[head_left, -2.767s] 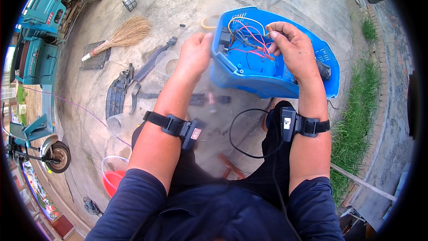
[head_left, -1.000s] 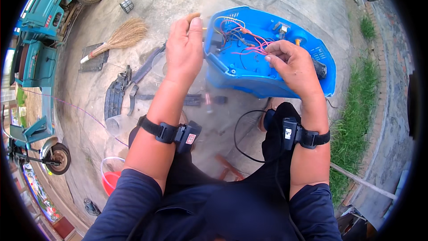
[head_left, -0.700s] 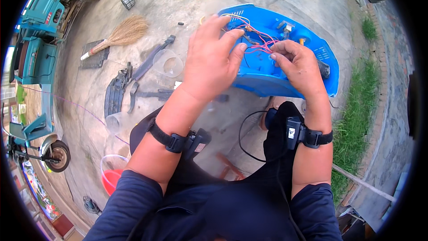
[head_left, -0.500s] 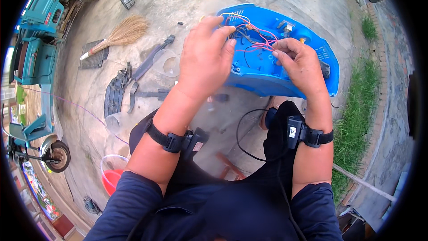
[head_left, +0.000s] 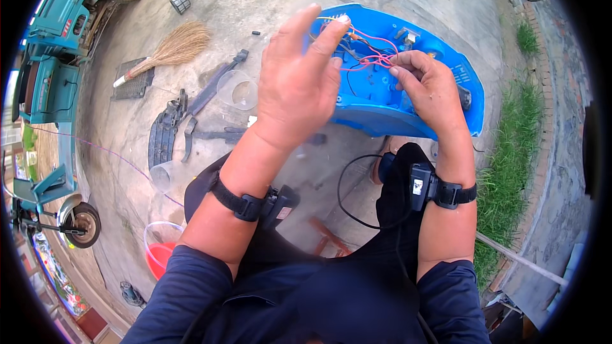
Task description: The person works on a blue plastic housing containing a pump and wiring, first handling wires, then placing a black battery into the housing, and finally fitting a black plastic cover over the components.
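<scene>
A blue plastic shell (head_left: pixel 376 116) lies in front of me with its hollow inside facing up. Loose red wires (head_left: pixel 376 62) run across it, with dark wires and a short yellow wire at its far left end. My right hand (head_left: pixel 432 92) pinches the red wires between thumb and index finger above the middle of the shell. Over the shell's left end is my left hand (head_left: pixel 296 83), its fingers spread apart and nothing visible between them. Its palm and fingers hide part of the shell and wiring.
On the concrete to the left lie a straw broom (head_left: pixel 172 48), a clear plastic ring-shaped piece (head_left: pixel 237 89) and black plastic parts (head_left: pixel 167 129). A red bucket (head_left: pixel 159 256) stands at lower left. Teal vehicle (head_left: pixel 54 83) at far left; grass strip (head_left: pixel 513 178) on the right.
My left hand has lifted slightly and its fingers have spread wider, away from the wires. The red wires have shifted a little; my right hand has kept its pinch in place.
</scene>
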Demonstrator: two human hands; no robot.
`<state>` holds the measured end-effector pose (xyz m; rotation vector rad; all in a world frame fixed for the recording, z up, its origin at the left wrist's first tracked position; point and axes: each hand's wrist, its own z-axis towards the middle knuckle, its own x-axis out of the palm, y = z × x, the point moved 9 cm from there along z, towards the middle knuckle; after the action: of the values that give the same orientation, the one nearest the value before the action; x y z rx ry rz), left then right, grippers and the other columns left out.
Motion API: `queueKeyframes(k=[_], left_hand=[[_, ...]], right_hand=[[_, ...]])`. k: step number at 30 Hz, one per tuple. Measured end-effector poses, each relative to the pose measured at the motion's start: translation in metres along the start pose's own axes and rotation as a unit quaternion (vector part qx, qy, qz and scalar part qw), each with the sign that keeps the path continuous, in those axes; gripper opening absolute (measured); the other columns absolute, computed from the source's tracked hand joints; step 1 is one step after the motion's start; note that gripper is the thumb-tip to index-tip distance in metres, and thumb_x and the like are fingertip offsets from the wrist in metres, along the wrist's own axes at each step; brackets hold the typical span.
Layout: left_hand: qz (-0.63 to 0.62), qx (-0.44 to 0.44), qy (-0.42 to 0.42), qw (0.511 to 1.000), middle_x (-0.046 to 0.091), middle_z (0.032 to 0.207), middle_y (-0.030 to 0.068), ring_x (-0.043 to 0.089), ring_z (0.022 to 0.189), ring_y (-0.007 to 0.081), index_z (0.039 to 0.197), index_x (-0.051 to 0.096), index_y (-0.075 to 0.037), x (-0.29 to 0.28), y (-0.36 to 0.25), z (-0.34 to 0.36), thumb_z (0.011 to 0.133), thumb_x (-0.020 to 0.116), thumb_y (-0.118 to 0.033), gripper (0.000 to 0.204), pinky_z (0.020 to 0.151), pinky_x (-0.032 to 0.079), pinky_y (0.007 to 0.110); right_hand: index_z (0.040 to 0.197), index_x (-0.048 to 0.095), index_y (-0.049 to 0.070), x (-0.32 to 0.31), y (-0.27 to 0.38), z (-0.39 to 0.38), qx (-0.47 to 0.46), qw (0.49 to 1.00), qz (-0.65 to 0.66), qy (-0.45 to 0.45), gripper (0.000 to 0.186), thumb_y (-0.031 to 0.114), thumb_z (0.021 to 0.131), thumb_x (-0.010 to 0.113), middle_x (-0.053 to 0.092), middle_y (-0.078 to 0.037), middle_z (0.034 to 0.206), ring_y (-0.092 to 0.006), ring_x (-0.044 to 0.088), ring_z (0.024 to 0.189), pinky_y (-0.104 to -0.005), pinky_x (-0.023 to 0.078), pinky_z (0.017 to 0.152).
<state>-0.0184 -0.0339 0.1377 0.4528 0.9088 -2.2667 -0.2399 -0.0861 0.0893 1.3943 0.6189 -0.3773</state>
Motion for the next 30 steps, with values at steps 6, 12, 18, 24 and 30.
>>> queueKeyframes(k=[6, 12, 18, 24, 30], left_hand=[[0.037, 0.012, 0.052, 0.998, 0.062, 0.139, 0.0199, 0.061, 0.124, 0.0408, 0.132, 0.07, -0.008, 0.012, 0.004, -0.006, 0.089, 0.072, -0.011, 0.043, 0.105, 0.047, 0.05], [0.035, -0.008, 0.019, 0.999, 0.062, 0.143, 0.0201, 0.061, 0.128, 0.0391, 0.138, 0.067, -0.009, 0.002, 0.001, -0.001, 0.093, 0.07, -0.006, 0.045, 0.108, 0.049, 0.047], [0.019, -0.004, 0.006, 1.0, 0.06, 0.145, 0.0216, 0.059, 0.132, 0.0396, 0.14, 0.066, -0.008, -0.002, 0.0, 0.001, 0.093, 0.07, -0.005, 0.048, 0.11, 0.047, 0.047], [0.117, -0.009, 0.078, 0.99, 0.057, 0.149, 0.0223, 0.055, 0.137, 0.0407, 0.143, 0.063, -0.007, 0.012, 0.002, -0.003, 0.093, 0.071, -0.006, 0.051, 0.114, 0.044, 0.047], [0.007, 0.018, -0.033, 0.999, 0.052, 0.151, 0.0235, 0.051, 0.137, 0.0436, 0.141, 0.064, -0.007, -0.006, -0.005, 0.0, 0.092, 0.072, -0.015, 0.05, 0.112, 0.04, 0.053]], right_hand=[[0.109, 0.076, 0.001, 0.0, -0.004, 0.001, -0.008, 1.0, 0.017, -0.01, 0.016, 0.008, 0.094, 0.074, 0.077, -0.007, 0.088, -0.013, 0.069, 0.073, -0.0293, 0.055, 0.068], [0.108, 0.076, 0.001, 0.0, 0.001, 0.001, -0.011, 1.0, -0.006, -0.013, 0.016, 0.008, 0.094, 0.075, 0.077, -0.008, 0.087, -0.0134, 0.069, 0.073, -0.0304, 0.056, 0.069], [0.108, 0.076, 0.002, -0.001, -0.003, 0.002, 0.02, 1.0, -0.008, -0.008, 0.016, 0.008, 0.094, 0.075, 0.077, -0.008, 0.088, -0.0135, 0.069, 0.074, -0.0305, 0.056, 0.069], [0.108, 0.076, 0.002, 0.002, 0.0, 0.003, 0.003, 1.0, -0.012, -0.006, 0.016, 0.009, 0.094, 0.075, 0.077, -0.008, 0.088, -0.0138, 0.07, 0.074, -0.0306, 0.056, 0.069], [0.109, 0.076, 0.002, 0.002, -0.002, 0.003, 0.005, 1.0, -0.009, -0.009, 0.017, 0.01, 0.094, 0.075, 0.077, -0.01, 0.09, -0.0156, 0.07, 0.074, -0.0313, 0.056, 0.07]])
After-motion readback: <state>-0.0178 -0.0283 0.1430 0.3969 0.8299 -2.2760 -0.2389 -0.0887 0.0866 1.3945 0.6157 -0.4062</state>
